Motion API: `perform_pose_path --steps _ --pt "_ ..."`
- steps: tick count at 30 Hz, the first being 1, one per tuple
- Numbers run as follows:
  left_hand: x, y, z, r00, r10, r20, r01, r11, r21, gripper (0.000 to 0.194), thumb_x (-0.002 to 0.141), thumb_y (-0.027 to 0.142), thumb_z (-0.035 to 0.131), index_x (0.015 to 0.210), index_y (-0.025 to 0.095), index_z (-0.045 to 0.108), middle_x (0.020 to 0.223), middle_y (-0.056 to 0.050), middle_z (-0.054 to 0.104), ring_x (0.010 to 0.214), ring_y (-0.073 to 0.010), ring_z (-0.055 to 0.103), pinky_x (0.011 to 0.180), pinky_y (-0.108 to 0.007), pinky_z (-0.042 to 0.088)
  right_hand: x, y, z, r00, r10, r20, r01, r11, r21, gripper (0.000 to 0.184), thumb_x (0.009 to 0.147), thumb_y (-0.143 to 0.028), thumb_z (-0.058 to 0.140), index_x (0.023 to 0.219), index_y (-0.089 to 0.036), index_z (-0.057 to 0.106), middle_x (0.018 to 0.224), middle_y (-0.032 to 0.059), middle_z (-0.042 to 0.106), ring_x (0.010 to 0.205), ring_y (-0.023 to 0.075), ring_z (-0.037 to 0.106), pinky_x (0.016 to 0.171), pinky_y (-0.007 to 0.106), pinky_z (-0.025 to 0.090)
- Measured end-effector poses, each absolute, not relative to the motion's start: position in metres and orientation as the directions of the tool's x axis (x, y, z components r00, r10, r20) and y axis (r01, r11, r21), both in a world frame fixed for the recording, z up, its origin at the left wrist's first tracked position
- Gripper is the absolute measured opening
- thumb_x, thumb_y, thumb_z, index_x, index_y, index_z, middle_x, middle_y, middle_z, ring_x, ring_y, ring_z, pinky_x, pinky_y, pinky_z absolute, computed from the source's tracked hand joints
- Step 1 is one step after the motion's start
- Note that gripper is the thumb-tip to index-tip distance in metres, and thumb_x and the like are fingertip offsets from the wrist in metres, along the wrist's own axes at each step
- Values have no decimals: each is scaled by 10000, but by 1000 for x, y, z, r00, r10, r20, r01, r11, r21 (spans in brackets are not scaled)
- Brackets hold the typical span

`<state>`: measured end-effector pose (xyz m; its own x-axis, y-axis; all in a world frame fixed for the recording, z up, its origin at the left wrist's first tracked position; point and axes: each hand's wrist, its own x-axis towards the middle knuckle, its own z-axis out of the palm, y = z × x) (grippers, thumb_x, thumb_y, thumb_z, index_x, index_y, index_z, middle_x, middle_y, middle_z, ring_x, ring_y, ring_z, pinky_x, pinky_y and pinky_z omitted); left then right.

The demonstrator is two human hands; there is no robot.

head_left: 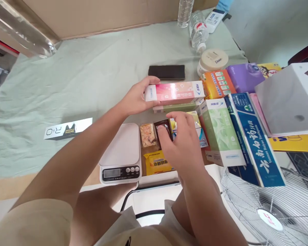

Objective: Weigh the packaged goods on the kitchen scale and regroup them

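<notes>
Bright, diffuse light; glare on the pink box [174, 91]; edges stretch; the fan [270, 219] seems soft.

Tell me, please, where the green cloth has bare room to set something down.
The widest bare cloth lies left of the smartphone, between the cardboard and the slim white box. Less lies between smartphone and cardboard. It is crowded around the right hand, Dove tub and Yunnan Baiyao toothpaste box.

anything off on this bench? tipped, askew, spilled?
Two things: one clear bottle lies on its side, cap toward the person. And the blue toothpaste box appears to jut past the near edge of the table, over the fan, so it looks precariously placed. No spill visible.
</notes>
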<state>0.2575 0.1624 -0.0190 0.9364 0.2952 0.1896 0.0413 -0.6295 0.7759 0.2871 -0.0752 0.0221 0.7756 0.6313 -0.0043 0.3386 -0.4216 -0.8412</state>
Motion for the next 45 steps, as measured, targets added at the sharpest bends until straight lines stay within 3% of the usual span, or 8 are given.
perform_pose_path --steps 10,15,20,25,31,38,42,45 --pt "268 154 -21 956 266 124 74 -627 776 838 764 615 826 1437 188 565 1510 -142 613 1402 -366 604 1181 -503 536 294 -76 24 668 706 -234 329 -562 -759 330 929 -475 528 1128 -241 650 1234 133 649 1073 292 652 982 515 529" --pt "274 151 -20 964 243 106 82 -654 752 851 769 666 811 1444 214 560 1492 -132 621 1398 -377 614 1160 -526 553 295 -75 24 669 710 -218 332 -549 -767 319 932 -466 530 1110 -229 650 1235 141 659 1081 299 653 975 519 532" --pt "250 143 -7 889 350 296 -4 -640 769 679 819 635 811 1356 274 604 1445 -102 658 1416 -329 603 1242 -517 476 291 -73 19 688 718 -105 355 -459 -814 331 911 -478 564 1104 -228 660 1228 146 693 1090 314 665 937 509 558" --pt "157 115 14 568 642 515 -74 -583 809 192 947 414 717 1059 261 687 1107 -60 734 1119 -237 701 1086 -451 550 277 -68 17 686 725 58 416 -326 -849 277 907 -418 580 1089 -242 692 1200 121 741 1122 296 675 922 454 568" --pt "51 108 13 -27 940 339 138 -333 933 102 824 234 565 726 242 534 736 -14 571 797 -186 614 895 -414 553 239 -48 16 597 792 123 500 -249 -829 264 908 -425 594 1066 -253 718 1137 88 754 1034 268 686 935 454 566" --pt "-25 151 -28 -262 923 282 291 -203 935 116 952 362 547 961 260 602 1097 -29 676 1207 -233 594 1092 -444 482 175 -5 10 403 910 96 587 -177 -790 328 913 -423 587 1158 -248 718 1246 98 753 1106 287 697 947 475 565" --pt "-52 170 -60 -155 981 115 319 -60 946 373 1009 574 511 1276 323 581 1442 -55 636 1454 -277 529 1191 -459 464 152 21 1 295 956 -2 643 -200 -740 459 899 -433 567 1294 -220 660 1345 142 731 1199 337 690 1022 553 563" --pt "-63 176 -71 10 998 62 342 -61 938 440 1011 652 497 1268 307 586 1410 -83 646 1422 -284 557 1180 -456 479 145 35 -8 251 967 -50 694 -215 -687 585 886 -450 575 1415 -202 601 1484 167 662 1445 416 566 1183 673 454"
